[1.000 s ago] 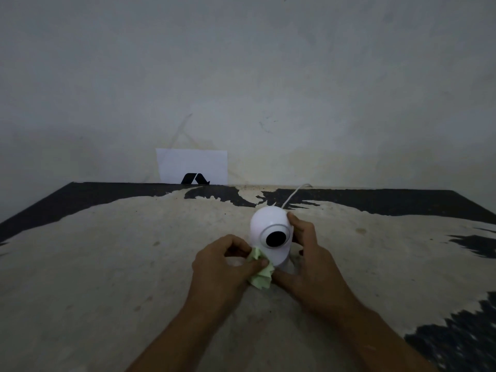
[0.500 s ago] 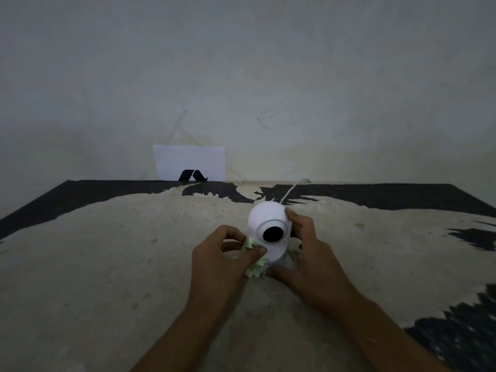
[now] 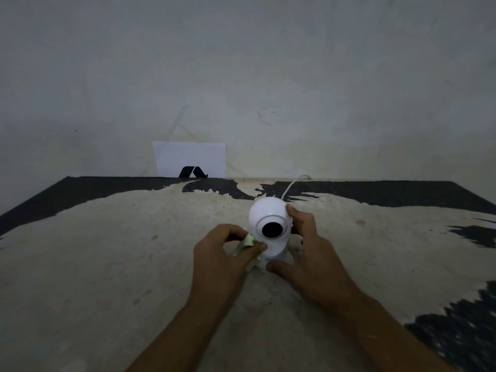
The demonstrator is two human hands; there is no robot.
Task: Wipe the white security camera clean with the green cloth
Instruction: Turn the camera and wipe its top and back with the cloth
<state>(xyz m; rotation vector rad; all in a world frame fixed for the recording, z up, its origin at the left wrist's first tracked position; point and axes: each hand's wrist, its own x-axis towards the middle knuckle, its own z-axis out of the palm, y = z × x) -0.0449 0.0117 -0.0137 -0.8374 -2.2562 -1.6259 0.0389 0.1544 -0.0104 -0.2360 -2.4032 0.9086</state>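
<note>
My left hand (image 3: 222,253) is pinched shut on the bunched green cloth (image 3: 248,242), pressing it against the lower left side of the white camera (image 3: 269,224), while my right hand (image 3: 308,253) clasps the camera from its right, fingers on the round head and thumb at the base. The camera stands upright on the worn, pale-and-black table (image 3: 107,264), around the middle and nearer the far edge, its dark lens facing me. A white cable (image 3: 291,186) runs from it toward the far edge, where a white sheet of paper (image 3: 189,159) with a black mark leans on the wall (image 3: 268,76).
</note>
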